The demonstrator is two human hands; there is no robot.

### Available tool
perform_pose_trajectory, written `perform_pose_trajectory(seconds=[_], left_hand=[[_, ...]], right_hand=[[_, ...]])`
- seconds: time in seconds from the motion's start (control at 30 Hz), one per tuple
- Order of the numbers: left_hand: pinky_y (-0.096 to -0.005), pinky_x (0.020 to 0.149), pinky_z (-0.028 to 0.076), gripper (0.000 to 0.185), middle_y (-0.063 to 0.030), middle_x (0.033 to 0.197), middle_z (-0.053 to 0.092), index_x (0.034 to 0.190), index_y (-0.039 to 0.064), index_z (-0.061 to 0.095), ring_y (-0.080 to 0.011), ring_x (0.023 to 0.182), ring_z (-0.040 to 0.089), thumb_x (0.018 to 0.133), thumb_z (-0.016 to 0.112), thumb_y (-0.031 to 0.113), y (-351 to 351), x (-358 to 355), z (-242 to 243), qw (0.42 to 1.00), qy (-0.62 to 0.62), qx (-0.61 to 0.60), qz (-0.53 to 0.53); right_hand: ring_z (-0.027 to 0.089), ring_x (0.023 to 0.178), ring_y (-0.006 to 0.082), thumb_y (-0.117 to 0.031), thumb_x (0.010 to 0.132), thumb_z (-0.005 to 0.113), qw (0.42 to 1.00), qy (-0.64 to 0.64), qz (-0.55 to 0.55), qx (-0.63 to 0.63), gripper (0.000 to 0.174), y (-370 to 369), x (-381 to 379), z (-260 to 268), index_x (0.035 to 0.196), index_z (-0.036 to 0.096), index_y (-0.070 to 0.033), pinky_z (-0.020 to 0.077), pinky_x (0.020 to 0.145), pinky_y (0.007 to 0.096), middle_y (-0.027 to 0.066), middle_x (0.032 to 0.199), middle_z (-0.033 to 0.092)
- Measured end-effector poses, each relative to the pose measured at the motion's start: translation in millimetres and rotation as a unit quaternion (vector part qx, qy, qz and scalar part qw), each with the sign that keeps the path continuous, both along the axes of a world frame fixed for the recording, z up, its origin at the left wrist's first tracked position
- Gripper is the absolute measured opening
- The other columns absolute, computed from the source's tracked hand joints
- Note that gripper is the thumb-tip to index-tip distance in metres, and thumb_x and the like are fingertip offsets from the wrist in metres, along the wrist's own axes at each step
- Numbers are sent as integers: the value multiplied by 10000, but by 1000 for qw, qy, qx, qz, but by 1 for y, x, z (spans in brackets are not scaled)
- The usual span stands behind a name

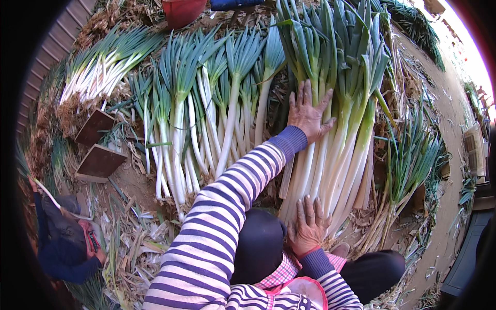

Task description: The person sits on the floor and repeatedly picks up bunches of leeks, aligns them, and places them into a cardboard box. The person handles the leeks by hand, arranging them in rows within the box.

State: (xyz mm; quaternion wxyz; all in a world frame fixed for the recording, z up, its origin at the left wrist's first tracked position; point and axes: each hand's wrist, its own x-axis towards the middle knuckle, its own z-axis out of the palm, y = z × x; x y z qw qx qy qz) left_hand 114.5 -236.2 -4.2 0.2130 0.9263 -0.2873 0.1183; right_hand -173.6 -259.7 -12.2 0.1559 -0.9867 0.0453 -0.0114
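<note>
A thick pile of large leeks or big green onions (341, 143) lies before me, its green leaves pointing away and its white shafts towards my knees. My left hand (309, 112) rests spread on its left side, where the shafts turn green. Nearer my body, my right hand (308, 226) lies with fingers extended on the white lower ends. Neither hand is closed around a stalk. Wooden slats (287, 179) show beside and under the pile. To its left, a row of more leeks (232, 120) lies on the ground, with roots on some of the lower ends.
Smaller green onions (102, 71) lie at upper left near two wooden blocks (101, 162). A red bucket (184, 13) stands at the top. Another person (68, 240) sits at far left, holding a stalk. Loose green stalks (407, 174) lie right of the pile; dry husks (131, 248) litter the ground.
</note>
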Motion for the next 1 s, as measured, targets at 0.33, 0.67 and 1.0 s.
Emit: perform_pose_trajectory(seconds=[0.33, 0.67, 1.0], left_hand=[[-546, 1095, -24, 341, -29, 1486, 246, 1165, 286, 556, -217, 1408, 93, 902, 446, 474, -1, -58, -4, 941, -50, 54, -330], [-522, 1107, 79, 143, -59, 1298, 478, 823, 171, 578, -260, 1365, 254, 749, 654, 267, -6, -57, -3, 945, -26, -24, -325], [-531, 1102, 110, 118, -61, 1200, 501, 789, 157, 567, -275, 1348, 274, 733, 639, 234, -9, -55, -1, 942, 7, -60, -329]], right_hand=[[329, 1304, 231, -241, 747, 627, 1000, -1, 22, 11, 566, -6, 5, 10, 1294, 490, -193, 68, 1032, 587, -10, 1385, 411], [479, 597, 93, -374, 926, 505, 562, -121, -264, 774, 403, -159, 196, 71, 1136, 532, -32, 437, 558, 263, 22, 704, 551], [618, 773, 164, -225, 955, 446, 545, -56, -168, 820, 185, -248, 362, 77, 989, 557, -81, 504, 803, 369, 27, 868, 632]])
